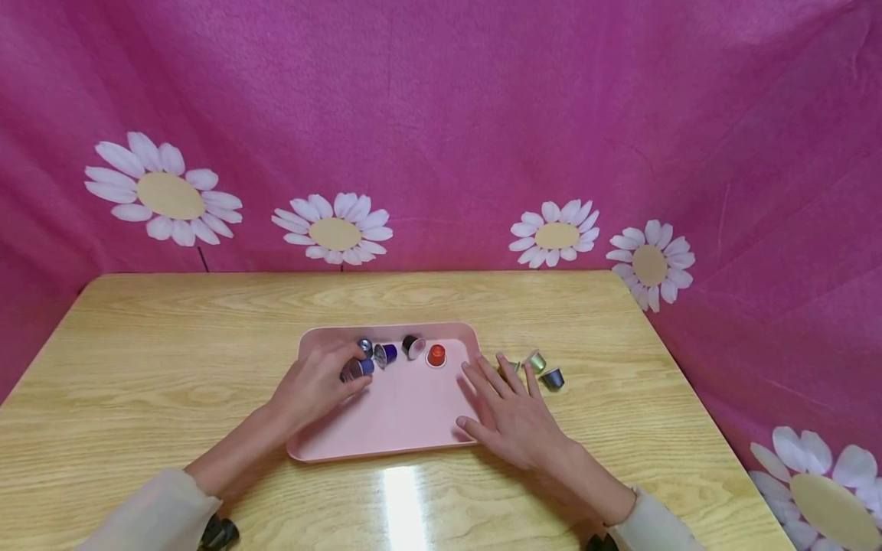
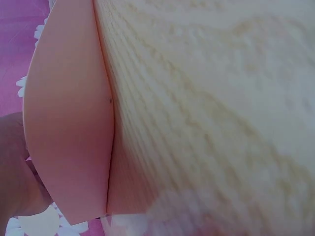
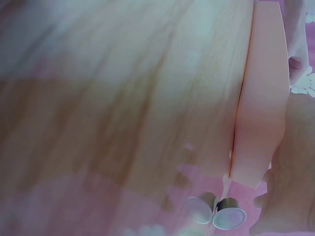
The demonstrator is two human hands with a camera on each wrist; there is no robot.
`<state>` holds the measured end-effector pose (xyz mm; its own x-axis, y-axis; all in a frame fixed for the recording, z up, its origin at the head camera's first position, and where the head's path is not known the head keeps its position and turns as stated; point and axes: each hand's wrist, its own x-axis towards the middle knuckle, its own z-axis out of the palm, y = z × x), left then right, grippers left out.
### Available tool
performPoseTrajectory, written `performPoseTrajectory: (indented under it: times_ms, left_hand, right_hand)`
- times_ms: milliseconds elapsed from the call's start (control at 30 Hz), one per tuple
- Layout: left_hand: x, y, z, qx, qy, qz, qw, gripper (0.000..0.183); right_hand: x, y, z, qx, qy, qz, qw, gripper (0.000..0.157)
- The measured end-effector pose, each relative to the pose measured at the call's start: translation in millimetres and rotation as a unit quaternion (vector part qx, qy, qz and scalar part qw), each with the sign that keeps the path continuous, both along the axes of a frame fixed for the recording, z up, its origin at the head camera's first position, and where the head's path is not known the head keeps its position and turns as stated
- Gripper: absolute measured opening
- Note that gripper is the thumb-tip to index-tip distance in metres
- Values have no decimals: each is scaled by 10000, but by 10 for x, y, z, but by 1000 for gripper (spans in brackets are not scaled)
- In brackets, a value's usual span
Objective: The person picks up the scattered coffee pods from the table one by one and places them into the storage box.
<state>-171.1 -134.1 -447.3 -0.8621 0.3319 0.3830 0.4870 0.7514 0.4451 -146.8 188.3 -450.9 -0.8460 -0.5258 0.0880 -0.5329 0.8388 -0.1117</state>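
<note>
My left hand (image 1: 313,386) is pinching a blue capsule (image 1: 363,368) inside the tray (image 1: 406,417). My right hand (image 1: 515,426) is overhanging it, fingers spread.

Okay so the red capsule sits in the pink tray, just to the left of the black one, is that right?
Not quite: the head view shows the red capsule to the right of the black one, not left. It does sit in the pink tray.

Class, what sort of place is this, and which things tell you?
Probably a makeshift indoor tabletop workspace: a wood-grain table before a magenta daisy-print cloth, with a shallow pink tray holding coffee capsules.
</note>
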Motion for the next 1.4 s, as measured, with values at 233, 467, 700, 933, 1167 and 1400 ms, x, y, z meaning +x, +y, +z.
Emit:
performPoseTrajectory:
  times_ms: [233,467,700,933,1167,1400]
  left_hand:
    - [-22,20,-22,-200,181,86,9996,30]
    - [-40,37,-44,-331,330,88,9989,32]
    - [-37,48,-47,-457,205,137,9987,32]
    - [-47,57,-62,-422,29,196,9989,32]
    - [-43,68,-56,-506,-105,292,9982,33]
    - [-32,73,-36,-564,-266,318,9976,36]
  right_hand:
    - [-9,1,0,4,-4,1,10000,78]
    - [-12,1,0,-17,-13,4,10000,78]
    - [-16,2,-5,9,-13,-13,10000,78]
    - [-8,4,-6,-26,12,8,10000,78]
    - [-3,1,-6,-56,-32,2,10000,78]
    - [0,-3,5,-23,-37,-28,10000,78]
